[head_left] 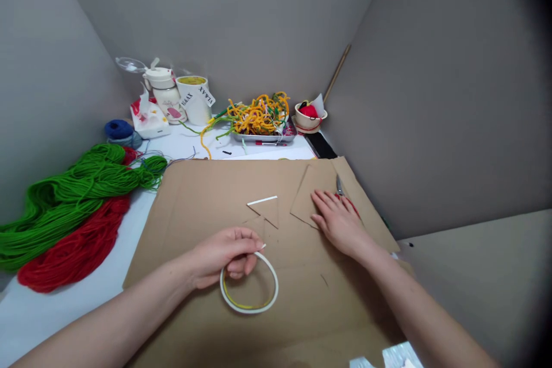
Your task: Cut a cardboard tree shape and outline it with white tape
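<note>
My left hand [235, 256] pinches a thin roll of white tape [249, 310] with a yellowish inner ring. A short loose end sticks out by the fingertips. My right hand [338, 215] lies palm down, fingers stretched, over the edge of a cut cardboard piece [304, 198]. Its fingertips rest beside scissors [340, 185], whose red handles are partly hidden by the hand. Between the hands lies a small cardboard triangle [268, 211] with a white strip along its far edge. Everything sits on a large cardboard sheet [207, 190].
Green yarn [86, 184] and red yarn [81, 247] lie at the left. Behind the sheet stand a tissue pack [149, 121], a white bottle [166, 95], a white cup [194, 103], a tray [263, 138] of orange yarn and a bowl [309, 121]. Grey walls enclose the table.
</note>
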A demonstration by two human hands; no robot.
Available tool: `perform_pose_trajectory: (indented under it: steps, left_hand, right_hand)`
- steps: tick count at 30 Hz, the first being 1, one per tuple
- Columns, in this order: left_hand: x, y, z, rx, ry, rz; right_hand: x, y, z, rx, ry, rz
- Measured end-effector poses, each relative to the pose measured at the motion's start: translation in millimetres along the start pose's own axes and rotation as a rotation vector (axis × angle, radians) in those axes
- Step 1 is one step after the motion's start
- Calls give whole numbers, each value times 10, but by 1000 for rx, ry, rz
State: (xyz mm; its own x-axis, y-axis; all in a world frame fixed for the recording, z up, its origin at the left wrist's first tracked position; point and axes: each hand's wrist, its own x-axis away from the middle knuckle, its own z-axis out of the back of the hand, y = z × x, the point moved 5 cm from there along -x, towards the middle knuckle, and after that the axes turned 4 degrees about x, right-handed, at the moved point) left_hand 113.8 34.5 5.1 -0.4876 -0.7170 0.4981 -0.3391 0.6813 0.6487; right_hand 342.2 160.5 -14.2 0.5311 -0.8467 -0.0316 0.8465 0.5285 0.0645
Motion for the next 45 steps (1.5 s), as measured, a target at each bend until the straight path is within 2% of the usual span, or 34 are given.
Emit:
perform_pose_trajectory:
  steps: [2,4,9,11,13,16,18,21,24,27,29,33,35,42,45]
  left_hand:
    - [-46,-60,-72,10,0,14]
    - [-84,-145,-121,22,15,30]
    - [-57,-318,-232,25,40,72]
    - [12,-338,-261,21,53,87]
    - [94,-329,-266,10,74,88]
    - [201,-265,-230,-16,104,53]
    - [251,-201,-188,-28,116,25]
    - [312,-80,-94,-49,161,-9]
    - [372,48,25,-107,229,-46]
    - [392,135,132,-161,278,-53]
    - [362,158,175,-187,296,-33]
    - [246,174,173,-269,327,7]
    - [197,179,137,-310,331,22]
    - [126,217,63,-462,355,58]
    - [95,227,56,-514,360,82]
  right_hand:
    - [62,105,51,13,19,-52]
    - [83,21,178,-23,47,-7]
    - [26,-746,450,-249,-9,467]
    - [-17,-1001,431,-303,-38,548]
    - [-60,-1188,342,-324,-59,507]
    - [-91,-1408,212,-307,-50,291]
    - [-89,-1565,196,-276,-27,183]
    - [-106,-1738,254,-259,-36,142]
    - [-140,-1682,414,-325,6,154]
    - [-141,-1437,611,-485,83,124]
    - [-117,-1307,675,-686,24,109]
    - [-42,-1274,611,-1057,-267,21]
    - [-19,-1304,554,-1132,-340,-32]
    - [18,-1322,386,-1216,-374,-95]
    - [35,-1290,351,-1214,-339,-106]
